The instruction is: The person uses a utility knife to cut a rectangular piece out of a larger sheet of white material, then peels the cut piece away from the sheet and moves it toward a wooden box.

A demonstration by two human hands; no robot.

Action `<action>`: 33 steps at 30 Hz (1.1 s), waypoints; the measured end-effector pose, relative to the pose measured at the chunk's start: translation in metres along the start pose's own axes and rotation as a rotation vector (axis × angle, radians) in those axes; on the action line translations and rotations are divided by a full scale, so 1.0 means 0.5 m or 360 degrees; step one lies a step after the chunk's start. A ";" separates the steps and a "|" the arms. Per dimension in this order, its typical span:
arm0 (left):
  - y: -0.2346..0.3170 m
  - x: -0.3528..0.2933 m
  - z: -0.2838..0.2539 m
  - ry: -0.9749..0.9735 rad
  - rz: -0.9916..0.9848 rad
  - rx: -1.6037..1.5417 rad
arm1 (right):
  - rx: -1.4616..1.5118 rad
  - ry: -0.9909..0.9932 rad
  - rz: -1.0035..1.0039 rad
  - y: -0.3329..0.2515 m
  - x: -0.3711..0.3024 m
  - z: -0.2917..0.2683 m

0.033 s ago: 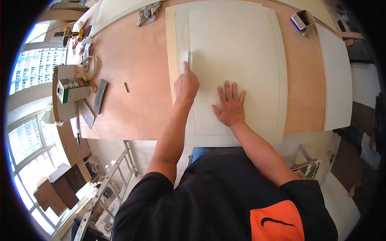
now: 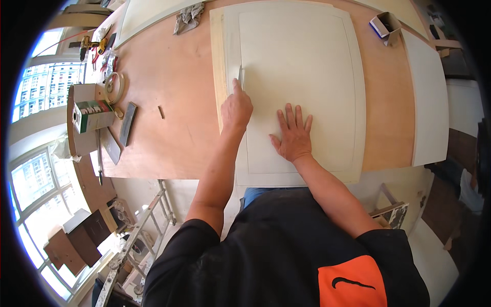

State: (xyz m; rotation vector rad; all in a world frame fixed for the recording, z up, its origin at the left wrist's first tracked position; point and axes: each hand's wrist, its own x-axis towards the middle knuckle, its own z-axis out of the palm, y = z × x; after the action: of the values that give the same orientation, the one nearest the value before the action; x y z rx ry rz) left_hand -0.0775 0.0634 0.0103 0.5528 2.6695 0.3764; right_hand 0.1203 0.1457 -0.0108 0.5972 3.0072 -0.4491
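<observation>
1. Pale panel: flat on bench, under both hands.
2. Left grip clamped on thin blade, partly hidden; right grip flat, fingers apart.
3. Crumpled cloth and open box near panel's far end.

A broad brown wooden desk carried a large pale panel, which spanned it from the far side to the near edge. Left of the panel lay a short brown stick, a dark rectangular bar, a flat grey plate and a tape roll. A crumpled grey cloth lay toward the far side. To the right sat a small open box, near a white panel along the desk's right end.
</observation>
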 end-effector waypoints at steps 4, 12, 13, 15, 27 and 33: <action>0.009 0.089 -0.013 0.0143 0.0032 0.0056 | 0.0022 -0.0001 -0.0011 -0.006 0.002 0.003; 0.049 0.210 -0.047 0.0219 0.0019 -0.0002 | -0.0084 -0.0134 0.0055 -0.005 0.009 -0.007; 0.049 0.206 -0.046 0.0231 0.0006 0.0014 | -0.0072 -0.0136 0.0017 -0.003 0.007 -0.005; 0.046 0.190 -0.050 0.0202 -0.0036 0.0000 | -0.0053 -0.0135 -0.0011 0.001 0.006 -0.002; 0.006 0.131 -0.057 0.1101 0.0242 -0.0373 | -0.0053 -0.0129 -0.0048 0.005 -0.004 0.002; -0.248 -0.025 -0.001 0.0779 -0.0197 0.0123 | -0.0051 0.0043 -0.0098 -0.004 -0.005 0.011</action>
State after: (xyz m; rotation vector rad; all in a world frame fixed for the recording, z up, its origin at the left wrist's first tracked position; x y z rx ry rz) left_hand -0.1073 -0.0519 -0.0266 0.3470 3.1803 0.4178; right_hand 0.1218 0.1415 -0.0151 0.5142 3.0591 -0.3982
